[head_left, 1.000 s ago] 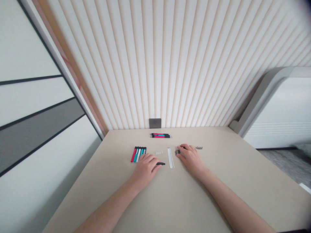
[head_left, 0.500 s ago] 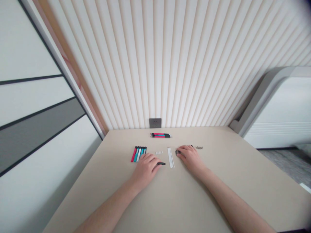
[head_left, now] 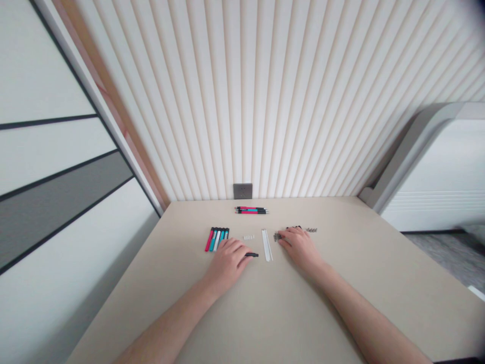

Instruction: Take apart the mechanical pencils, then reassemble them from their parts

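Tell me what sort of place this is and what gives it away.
Probably a home or small office room: a pale table with pens laid out on it stands by a ribbed wall with a dark socket.

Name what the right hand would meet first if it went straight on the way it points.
The right hand would likely meet the small grey parts just ahead; whether it touches them is unclear.

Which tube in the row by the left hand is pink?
The leftmost tube, at the end farthest from the left hand; the other tubes look blue or white where they show.
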### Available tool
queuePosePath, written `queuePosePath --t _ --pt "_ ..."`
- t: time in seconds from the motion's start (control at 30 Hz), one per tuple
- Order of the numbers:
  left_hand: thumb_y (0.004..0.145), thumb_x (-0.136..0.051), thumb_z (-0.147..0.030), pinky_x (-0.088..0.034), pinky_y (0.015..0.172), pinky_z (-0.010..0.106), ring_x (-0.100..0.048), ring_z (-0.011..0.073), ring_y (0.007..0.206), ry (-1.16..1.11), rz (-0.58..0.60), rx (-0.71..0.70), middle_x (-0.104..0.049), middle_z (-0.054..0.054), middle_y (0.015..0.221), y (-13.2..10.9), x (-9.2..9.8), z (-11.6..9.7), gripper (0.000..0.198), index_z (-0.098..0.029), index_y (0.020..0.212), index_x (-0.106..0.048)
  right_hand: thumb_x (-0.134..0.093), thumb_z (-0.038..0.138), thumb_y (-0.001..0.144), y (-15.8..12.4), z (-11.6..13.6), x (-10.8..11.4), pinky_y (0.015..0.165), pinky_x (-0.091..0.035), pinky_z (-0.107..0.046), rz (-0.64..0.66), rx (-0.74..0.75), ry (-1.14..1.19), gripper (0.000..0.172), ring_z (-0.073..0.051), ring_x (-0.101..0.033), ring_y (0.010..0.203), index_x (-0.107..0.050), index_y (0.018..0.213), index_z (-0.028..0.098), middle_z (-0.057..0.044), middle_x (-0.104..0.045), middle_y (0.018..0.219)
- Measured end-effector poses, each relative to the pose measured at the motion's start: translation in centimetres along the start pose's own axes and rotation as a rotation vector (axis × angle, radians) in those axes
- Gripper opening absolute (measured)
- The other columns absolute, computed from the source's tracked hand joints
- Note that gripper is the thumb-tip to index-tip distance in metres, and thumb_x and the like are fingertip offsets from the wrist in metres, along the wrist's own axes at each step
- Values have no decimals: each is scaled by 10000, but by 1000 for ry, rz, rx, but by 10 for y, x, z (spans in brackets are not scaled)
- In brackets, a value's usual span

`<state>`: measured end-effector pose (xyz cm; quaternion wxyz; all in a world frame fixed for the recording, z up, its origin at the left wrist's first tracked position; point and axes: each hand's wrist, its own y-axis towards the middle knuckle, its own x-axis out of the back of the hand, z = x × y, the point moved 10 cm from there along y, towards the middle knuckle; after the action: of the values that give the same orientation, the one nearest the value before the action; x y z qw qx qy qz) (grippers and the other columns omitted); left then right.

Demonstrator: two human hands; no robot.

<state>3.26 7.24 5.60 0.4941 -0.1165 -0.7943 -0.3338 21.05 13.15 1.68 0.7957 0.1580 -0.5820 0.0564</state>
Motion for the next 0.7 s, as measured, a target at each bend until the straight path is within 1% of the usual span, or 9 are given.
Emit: queuePosePath --t 0.17,0.33,0.47,0.7 --pt "901 -621 -228 -410 839 372 -574 208 914 3 28 14 -668 9 916 0 -3 2 34 -209 929 -625 -556 311 912 1 -4 -1 867 -375 -340 -32 1 46 240 -226 -571 1007 -683 1110 264 -44 -678 1061" --pt "905 -615 -234 -407 845 379 -576 211 917 9 41 13 -667 12 917 0 -5 2 33 -210 927 -622 -600 395 881 2 -3 4 921 -375 -360 -90 10 73 330 -236 -551 1014 -660 1170 248 -68 -642 1095" --pt "914 -603 -242 -409 838 375 -579 211 922 4 37 9 -668 16 921 1 -5 1 38 -213 928 -623 -610 419 870 4 -3 2 925 -375 -367 -78 -4 59 335 -237 -544 1007 -667 1163 267 -67 -629 1083" --pt "922 -592 -254 -411 842 376 -579 206 921 3 39 5 -668 17 922 0 -5 1 59 -209 933 -628 -570 432 898 4 -3 1 922 -356 -360 -51 -28 39 308 -220 -541 1001 -672 1155 295 -60 -623 1074"
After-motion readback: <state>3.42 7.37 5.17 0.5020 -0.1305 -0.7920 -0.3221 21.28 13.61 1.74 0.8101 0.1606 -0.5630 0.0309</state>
